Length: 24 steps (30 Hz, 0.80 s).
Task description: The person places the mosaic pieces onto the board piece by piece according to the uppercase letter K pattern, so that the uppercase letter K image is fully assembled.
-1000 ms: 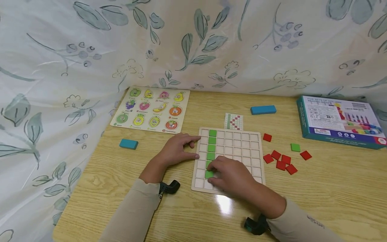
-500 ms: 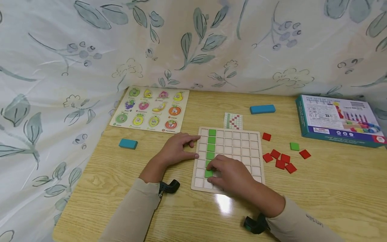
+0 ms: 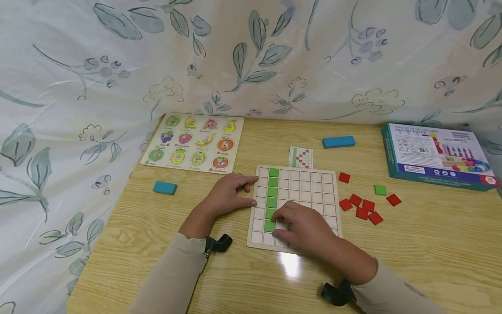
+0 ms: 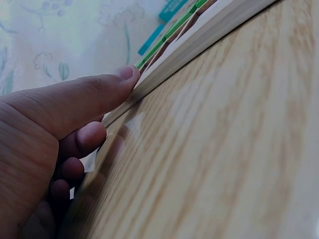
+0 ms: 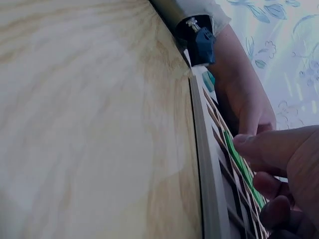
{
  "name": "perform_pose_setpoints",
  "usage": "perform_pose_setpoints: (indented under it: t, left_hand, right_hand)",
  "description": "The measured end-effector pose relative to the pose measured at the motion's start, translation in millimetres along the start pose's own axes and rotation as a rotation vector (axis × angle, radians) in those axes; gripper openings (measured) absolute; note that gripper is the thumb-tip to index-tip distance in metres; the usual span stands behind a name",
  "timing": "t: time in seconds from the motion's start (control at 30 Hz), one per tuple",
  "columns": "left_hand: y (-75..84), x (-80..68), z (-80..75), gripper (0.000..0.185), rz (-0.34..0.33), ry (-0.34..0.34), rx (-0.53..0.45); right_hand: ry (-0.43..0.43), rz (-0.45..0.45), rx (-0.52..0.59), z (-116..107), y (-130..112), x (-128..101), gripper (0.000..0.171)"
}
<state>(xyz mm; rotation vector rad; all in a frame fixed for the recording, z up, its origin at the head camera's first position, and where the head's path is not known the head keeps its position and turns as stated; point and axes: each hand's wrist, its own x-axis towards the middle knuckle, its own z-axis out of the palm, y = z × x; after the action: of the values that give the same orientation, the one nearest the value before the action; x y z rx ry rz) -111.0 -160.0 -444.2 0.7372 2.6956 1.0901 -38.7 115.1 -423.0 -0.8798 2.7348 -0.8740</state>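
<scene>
From where I stand, a white hanging sheet (image 3: 259, 48) printed with grey-green leaves and berry sprigs rises beyond the square pale-wood grid board (image 3: 316, 186). The yellowish wood-grained bench (image 3: 431, 248) spreads around the grid board on every side. Two beige cloth sleeves (image 3: 168, 274) reach in from its near side, that is, the person's side.

A flat teal-and-white cardboard box (image 3: 439, 157) lies well to the right of the grid board, further back. A cream board printed with bright cartoon fruits (image 3: 198, 134) lies beyond its left edge. The grid board itself lies flat in front of the person, under the work of both hands.

The left hand (image 3: 225, 194) has its grip apart: thumb and forefinger stretch to the grid board's left edge, the other fingers bent under. The right hand (image 3: 307, 226) hovers low over the grid board's near part, its grip apart too, thumb and forefinger curving beside the green column; whether a fingertip touches there I cannot tell.

A small printed pattern card (image 3: 300, 157) lies at the grid board's far edge. A long blue block (image 3: 339, 142) lies beyond it to the right, a shorter teal block (image 3: 164, 188) off to its left.

Smallest are the thin square tiles: six green tiles (image 3: 272, 192) fill the grid board's second column from the top down, while seven red tiles (image 3: 368, 205) and one loose green tile (image 3: 380, 189) lie scattered to its right.
</scene>
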Motion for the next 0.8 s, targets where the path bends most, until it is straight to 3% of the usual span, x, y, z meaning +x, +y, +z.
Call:
perform_pose_setpoints:
  t: [0.2, 0.43, 0.8]
  left_hand:
    - [1.2, -0.3, -0.6, 0.067, -0.014, -0.010, 0.013]
    - [2.2, -0.8, -0.5, 0.067, -0.037, -0.022, 0.005]
    - [2.6, 0.0, -1.0, 0.068, -0.026, -0.013, -0.002]
  right_hand:
    - [-0.002, 0.047, 0.044, -9, 8, -7, 0.028]
    - [0.027, 0.039, 0.072, -19, 20, -14, 0.026]
    - [0.062, 0.100, 0.030, -40, 42, -23, 0.029]
